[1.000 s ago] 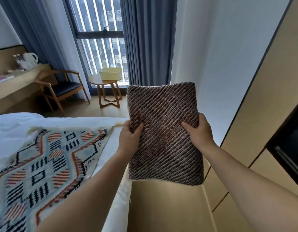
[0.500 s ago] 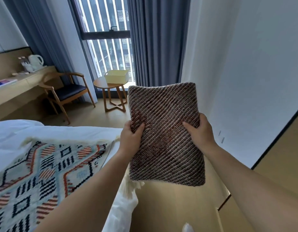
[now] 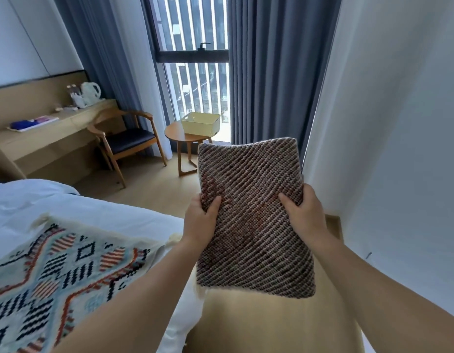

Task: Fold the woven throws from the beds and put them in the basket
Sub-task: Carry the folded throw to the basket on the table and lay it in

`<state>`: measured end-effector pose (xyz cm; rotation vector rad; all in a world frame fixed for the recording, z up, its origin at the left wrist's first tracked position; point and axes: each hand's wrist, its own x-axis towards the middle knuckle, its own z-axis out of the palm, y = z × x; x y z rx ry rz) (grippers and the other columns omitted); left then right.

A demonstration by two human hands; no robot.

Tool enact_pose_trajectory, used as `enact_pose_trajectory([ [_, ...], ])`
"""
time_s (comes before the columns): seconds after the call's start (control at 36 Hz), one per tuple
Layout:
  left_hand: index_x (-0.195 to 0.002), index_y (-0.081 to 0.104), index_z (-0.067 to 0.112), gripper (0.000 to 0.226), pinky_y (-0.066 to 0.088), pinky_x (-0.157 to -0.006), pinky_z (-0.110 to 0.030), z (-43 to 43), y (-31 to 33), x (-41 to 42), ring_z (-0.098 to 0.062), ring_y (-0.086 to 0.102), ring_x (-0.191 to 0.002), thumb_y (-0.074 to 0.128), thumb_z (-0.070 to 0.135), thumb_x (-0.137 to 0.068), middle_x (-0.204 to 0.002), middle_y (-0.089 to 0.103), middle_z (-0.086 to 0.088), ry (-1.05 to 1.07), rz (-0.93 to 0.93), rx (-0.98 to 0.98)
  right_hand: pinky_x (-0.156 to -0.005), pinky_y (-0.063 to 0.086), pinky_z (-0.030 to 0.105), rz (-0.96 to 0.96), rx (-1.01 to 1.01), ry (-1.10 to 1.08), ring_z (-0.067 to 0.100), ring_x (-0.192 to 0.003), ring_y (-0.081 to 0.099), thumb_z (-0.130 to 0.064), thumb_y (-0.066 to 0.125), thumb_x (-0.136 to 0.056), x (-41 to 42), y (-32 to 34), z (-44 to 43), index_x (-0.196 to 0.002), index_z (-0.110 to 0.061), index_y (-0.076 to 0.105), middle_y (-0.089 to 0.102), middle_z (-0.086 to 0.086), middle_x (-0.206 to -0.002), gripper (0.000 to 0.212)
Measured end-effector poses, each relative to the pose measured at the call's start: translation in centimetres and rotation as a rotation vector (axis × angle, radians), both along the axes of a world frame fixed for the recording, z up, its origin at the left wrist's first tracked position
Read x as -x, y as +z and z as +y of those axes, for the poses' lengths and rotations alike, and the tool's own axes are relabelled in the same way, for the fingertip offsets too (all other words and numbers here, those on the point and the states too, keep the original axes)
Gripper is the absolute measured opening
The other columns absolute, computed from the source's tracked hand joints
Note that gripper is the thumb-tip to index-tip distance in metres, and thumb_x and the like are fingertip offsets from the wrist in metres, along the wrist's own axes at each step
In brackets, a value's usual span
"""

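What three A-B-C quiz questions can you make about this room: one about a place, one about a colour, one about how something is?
1. Where does the yellow basket sit? A on the bed. B on the round side table. C on the chair.
2. What colour are the curtains? A red. B green. C grey-blue.
3. How is the brown throw now? A folded, held up. B spread on the floor. C inside the basket.
Answers: 1 B, it rests on that table. 2 C, grey-blue folds flank the window. 3 A, the left hand and right hand grip its sides.
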<state>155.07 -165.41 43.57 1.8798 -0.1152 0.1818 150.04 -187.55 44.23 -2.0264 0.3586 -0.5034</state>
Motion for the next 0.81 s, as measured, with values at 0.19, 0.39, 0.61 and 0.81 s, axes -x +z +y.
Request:
enact_pose_trajectory([
  [0.19, -0.111, 0.057, 0.021, 0.024, 0.043, -0.079, -0.023, -3.1, -0.5, -6.9, -0.011, 0.061, -0.093, 0.058, 0.036, -0.092, -0.097, 0.063, 0.011, 0.009, 0.029, -0.009, -0.078, 0.045, 0.028, -0.009, 0.042, 0.008, 0.004, -0.083, 0.054, -0.044, 0.059, -0.091, -7.2, -1.0, -3.3, -0.110, -0.029, 0.047, 0.055, -0.017, -0.095, 0.027],
  [0.39, -0.116, 0.057, 0.018, 0.031, 0.047, -0.085, -0.027, -5.6, -1.7, -16.2, -0.012, 0.061, -0.098, 0.058, 0.038, -0.092, -0.106, 0.065, 0.005, -0.013, 0.021, 0.005, -0.079, 0.047, 0.031, -0.024, 0.082, -0.011, 0.011, -0.086, 0.056, -0.045, 0.058, -0.092, -16.1, -1.8, -5.9, -0.107, -0.028, 0.046, 0.057, -0.012, -0.096, 0.025],
  [0.61, -0.119, 0.055, 0.015, 0.035, 0.045, -0.080, -0.022, -7.6, -2.1, -29.4, -0.010, 0.059, -0.096, 0.056, 0.038, -0.093, -0.099, 0.060, 0.012, -0.032, 0.038, 0.030, -0.078, 0.044, 0.027, -0.002, 0.072, -0.030, 0.012, -0.090, 0.057, -0.043, 0.059, -0.092, -29.3, -1.7, -7.4, -0.113, -0.025, 0.049, 0.057, -0.013, -0.098, 0.030],
  [0.81, -0.120, 0.055, 0.015, 0.035, 0.042, -0.081, -0.022, -8.1, -1.9, -39.7, -0.009, 0.056, -0.095, 0.056, 0.038, -0.093, -0.101, 0.059, 0.011, -0.024, 0.037, 0.002, -0.078, 0.043, 0.027, 0.004, 0.053, -0.056, 0.012, -0.088, 0.056, -0.043, 0.060, -0.091, -39.5, -1.5, -7.6, -0.114, -0.024, 0.050, 0.056, -0.013, -0.097, 0.032],
])
